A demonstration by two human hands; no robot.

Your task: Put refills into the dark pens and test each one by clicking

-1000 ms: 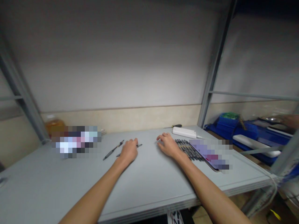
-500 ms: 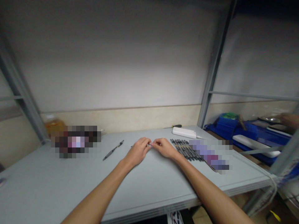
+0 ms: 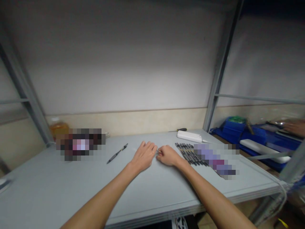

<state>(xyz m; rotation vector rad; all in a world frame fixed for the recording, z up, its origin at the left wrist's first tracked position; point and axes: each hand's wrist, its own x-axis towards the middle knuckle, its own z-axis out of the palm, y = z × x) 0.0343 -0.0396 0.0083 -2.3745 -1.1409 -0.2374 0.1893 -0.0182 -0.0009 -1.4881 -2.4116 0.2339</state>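
Observation:
Near the middle of the table, my left hand [image 3: 144, 156] lies palm down, its fingers curled over one end of a thin, pen-like piece [image 3: 158, 151]. Closed around the other end is my right hand [image 3: 168, 156], its knuckles bent and its fingertips close to the left hand. Only a short shiny length of the piece shows between the hands; the rest is covered. A dark pen [image 3: 117, 153] lies alone to the left of my left hand. To the right of my right hand, a row of several dark pens [image 3: 192, 154] lies side by side.
Beyond the pens sit a white power strip [image 3: 189, 136] and a screwdriver [image 3: 181, 129]. A blurred-out item [image 3: 214, 159] lies right of the row. Blue bins [image 3: 234, 127] stand at right, where another person's hand [image 3: 295, 127] shows. Metal posts [image 3: 218, 76] frame the table.
My right hand has turned into a tighter fist and sits slightly lower. My left hand's fingers now lie flatter over the piece, and a shiny length shows between the hands.

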